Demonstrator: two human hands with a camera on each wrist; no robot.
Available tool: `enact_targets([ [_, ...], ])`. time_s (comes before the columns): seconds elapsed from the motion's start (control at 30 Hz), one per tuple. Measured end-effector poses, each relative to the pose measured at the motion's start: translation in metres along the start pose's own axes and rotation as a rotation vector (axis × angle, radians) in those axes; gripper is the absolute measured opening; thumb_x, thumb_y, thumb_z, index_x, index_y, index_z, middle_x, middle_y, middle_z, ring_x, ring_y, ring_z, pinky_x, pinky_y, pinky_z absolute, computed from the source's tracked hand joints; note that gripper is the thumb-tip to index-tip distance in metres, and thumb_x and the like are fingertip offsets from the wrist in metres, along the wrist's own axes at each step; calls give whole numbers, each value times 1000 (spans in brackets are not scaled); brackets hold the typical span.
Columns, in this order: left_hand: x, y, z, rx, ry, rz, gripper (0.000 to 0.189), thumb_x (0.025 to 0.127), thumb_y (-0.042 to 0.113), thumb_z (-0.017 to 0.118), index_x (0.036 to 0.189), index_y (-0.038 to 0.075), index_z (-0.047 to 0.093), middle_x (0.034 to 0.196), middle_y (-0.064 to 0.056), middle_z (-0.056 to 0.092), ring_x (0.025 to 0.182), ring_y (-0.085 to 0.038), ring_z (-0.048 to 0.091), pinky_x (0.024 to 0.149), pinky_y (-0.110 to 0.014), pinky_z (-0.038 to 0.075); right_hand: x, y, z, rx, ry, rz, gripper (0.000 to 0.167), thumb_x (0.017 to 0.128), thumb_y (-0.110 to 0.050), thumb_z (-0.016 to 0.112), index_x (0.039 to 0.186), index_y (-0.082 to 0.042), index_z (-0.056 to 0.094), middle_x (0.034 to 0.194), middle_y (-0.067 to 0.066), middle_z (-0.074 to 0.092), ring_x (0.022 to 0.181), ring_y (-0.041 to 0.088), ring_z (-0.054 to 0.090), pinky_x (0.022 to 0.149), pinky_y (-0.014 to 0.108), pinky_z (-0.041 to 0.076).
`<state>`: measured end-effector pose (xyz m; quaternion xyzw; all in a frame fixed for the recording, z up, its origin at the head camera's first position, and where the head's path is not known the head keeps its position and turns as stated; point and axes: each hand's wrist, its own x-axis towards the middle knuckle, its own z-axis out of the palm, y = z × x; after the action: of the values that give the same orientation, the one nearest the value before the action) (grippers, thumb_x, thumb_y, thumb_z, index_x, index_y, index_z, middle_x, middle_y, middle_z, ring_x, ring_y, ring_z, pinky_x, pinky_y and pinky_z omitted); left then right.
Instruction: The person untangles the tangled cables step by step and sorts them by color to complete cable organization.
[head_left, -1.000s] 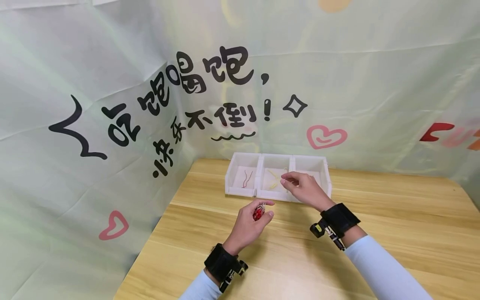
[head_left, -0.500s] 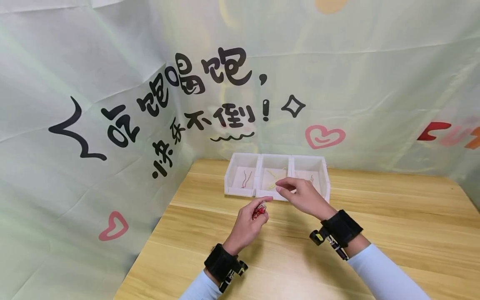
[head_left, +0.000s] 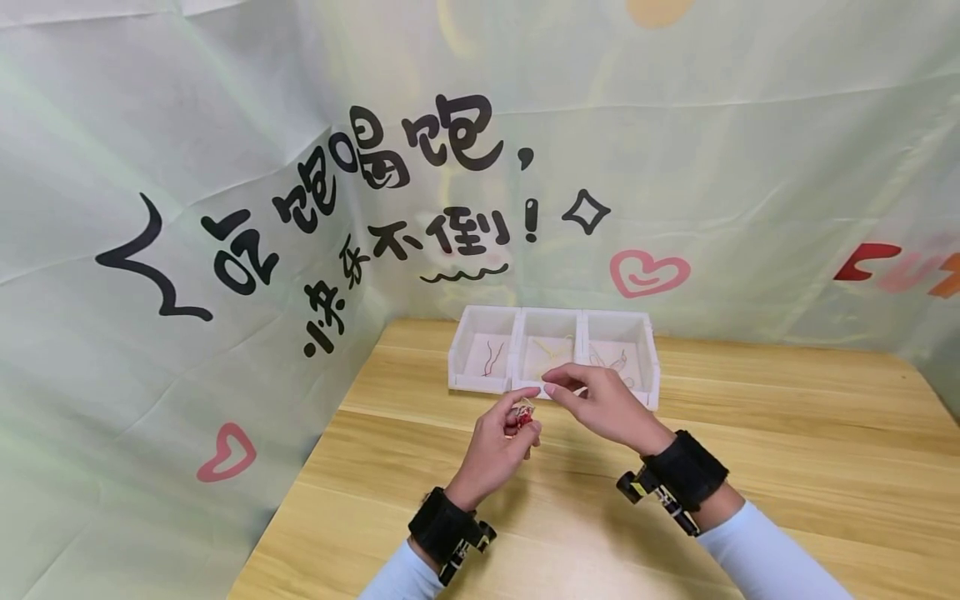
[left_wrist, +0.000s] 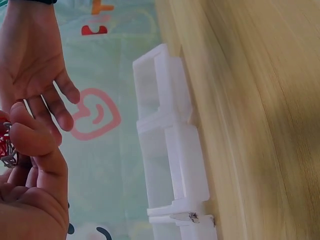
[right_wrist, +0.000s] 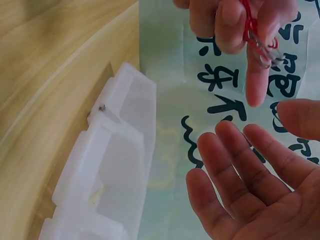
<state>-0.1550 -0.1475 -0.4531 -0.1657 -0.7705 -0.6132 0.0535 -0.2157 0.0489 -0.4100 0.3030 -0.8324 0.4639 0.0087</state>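
Observation:
My left hand [head_left: 491, 454] grips a small tangled bundle of thin red and grey strands [right_wrist: 260, 47], with the index finger stretched out past it. Close by on the right, my right hand [head_left: 609, 408] hovers in front of the bin row, thumb and index finger near the left index fingertip. In the right wrist view its fingers are loosely extended, and nothing shows between them. The white three-compartment bin [head_left: 514, 387] holds thin red strands [head_left: 492, 360] on the left, yellow strands [head_left: 552, 348] in the middle and pale grey strands [head_left: 619, 362] on the right.
The bin stands on a wooden table [head_left: 787, 442] near its back edge. A pale cloth backdrop [head_left: 750, 183] with black lettering and pink hearts rises behind and along the left side. Both wrists wear black straps with small cameras [head_left: 441, 523].
My right hand has drawn back from over the middle compartment toward my left hand, uncovering the grey strands at right. My left hand stays nearly in place, still gripping the bundle.

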Motion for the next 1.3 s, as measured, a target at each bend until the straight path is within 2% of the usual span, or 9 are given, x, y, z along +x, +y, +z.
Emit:
enact_targets([
  [0.1, 0, 0, 0, -9, -2, -3, 48, 98, 8, 59, 144, 16, 50, 77, -4, 65, 59, -14, 59, 54, -24, 48, -2, -2, 1, 10, -10, -3, 24, 101, -24, 64, 118, -8, 72, 107, 0, 72, 95, 14, 67, 77, 34, 55],
  [0.23, 1, -1, -1, -14, -6, 4, 48, 99, 8, 60, 144, 19, 48, 77, -11, 66, 59, -25, 60, 54, -24, 48, -4, -4, 3, 25, -19, 0, 22, 101, -24, 65, 117, -11, 72, 108, 0, 72, 94, 13, 66, 76, 33, 55],
  [0.33, 1, -1, -1, -5, -4, 8, 46, 99, 12, 62, 143, 19, 50, 77, -12, 67, 59, -23, 61, 53, -24, 48, -5, -6, 4, 30, -22, -4, 20, 101, -22, 65, 117, -11, 73, 108, 2, 72, 93, 13, 67, 76, 33, 55],
  [0.43, 1, 0, -1, -4, 3, 11, 44, 99, 17, 65, 141, 18, 51, 76, -6, 67, 59, -12, 59, 54, -24, 48, -5, -6, 5, 28, -19, -13, 19, 101, -19, 66, 116, -11, 73, 108, 3, 73, 92, 13, 67, 75, 32, 56],
  [0.57, 2, 0, 0, -12, 8, 20, 46, 98, 18, 67, 141, 15, 50, 75, -2, 65, 58, -8, 57, 52, -23, 48, -6, -6, 6, 24, -11, -22, 18, 100, -19, 66, 114, -10, 74, 106, 0, 73, 90, 11, 67, 74, 32, 56],
  [0.7, 3, -2, 0, -9, 10, 28, 48, 98, 18, 68, 141, 13, 48, 73, -2, 62, 55, -7, 55, 50, -22, 45, -7, -6, 8, 27, -21, -33, 12, 99, -25, 69, 101, -15, 76, 93, -6, 72, 82, 11, 66, 70, 31, 56],
  [0.9, 3, -3, 0, 14, 8, 51, 48, 97, 13, 67, 141, 18, 49, 69, -1, 60, 56, -7, 55, 51, -21, 43, -8, -8, 12, 59, -48, -80, 12, 94, -27, 75, 83, -23, 74, 78, -11, 69, 69, 13, 66, 63, 31, 55],
  [1.1, 4, -3, 1, 43, 11, 98, 41, 95, 9, 69, 133, 16, 57, 79, 0, 69, 65, -7, 59, 56, -20, 45, -8, -11, 15, 24, -61, -114, 12, 94, -19, 74, 82, -21, 72, 75, -12, 67, 67, 9, 63, 60, 28, 52],
  [1.3, 3, -3, 0, -6, 11, 69, 29, 96, 18, 72, 122, 15, 60, 83, -6, 71, 62, -14, 57, 53, -21, 44, -11, -10, 9, 59, -22, -108, 11, 94, -11, 73, 86, -18, 76, 77, -11, 68, 68, 14, 65, 62, 30, 53],
])
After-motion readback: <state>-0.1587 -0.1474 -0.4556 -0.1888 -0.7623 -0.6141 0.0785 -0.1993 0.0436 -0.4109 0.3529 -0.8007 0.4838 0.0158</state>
